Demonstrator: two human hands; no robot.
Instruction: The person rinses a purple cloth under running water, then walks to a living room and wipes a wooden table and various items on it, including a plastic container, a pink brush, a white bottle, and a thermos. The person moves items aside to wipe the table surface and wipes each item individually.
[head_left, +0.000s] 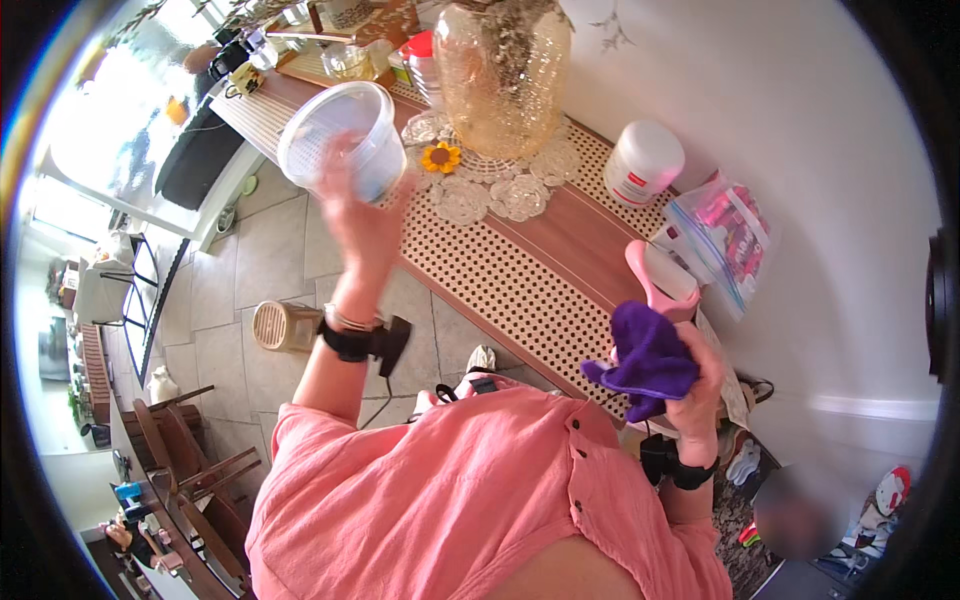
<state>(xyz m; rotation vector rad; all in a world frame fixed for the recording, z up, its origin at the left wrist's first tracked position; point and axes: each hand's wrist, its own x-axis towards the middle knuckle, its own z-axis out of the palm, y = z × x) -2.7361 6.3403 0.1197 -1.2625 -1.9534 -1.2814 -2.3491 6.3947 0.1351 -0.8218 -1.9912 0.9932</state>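
Observation:
My left hand (360, 206) is blurred, its fingers apart in front of a clear plastic tub (379, 161). The tub looks sharp, its round mouth uncovered, and something bluish shows near its bottom. Whether the fingertips touch its wall is hard to see. In my right hand (694, 394) is a bunched purple cloth (649, 360), held above the right end of a wooden table with woven-cane panels (480, 262). Just beyond the cloth lies a pink holder with a white roll (671, 277), partly covered by it.
An amber glass vase (499, 90) with dried stems stands on a crocheted doily (465, 195), beside a yellow artificial flower (441, 157). Against the wall are a white lidded jar (643, 161) and a zip bag of pink packets (724, 232). A beige stool (285, 326) is on the tiled floor.

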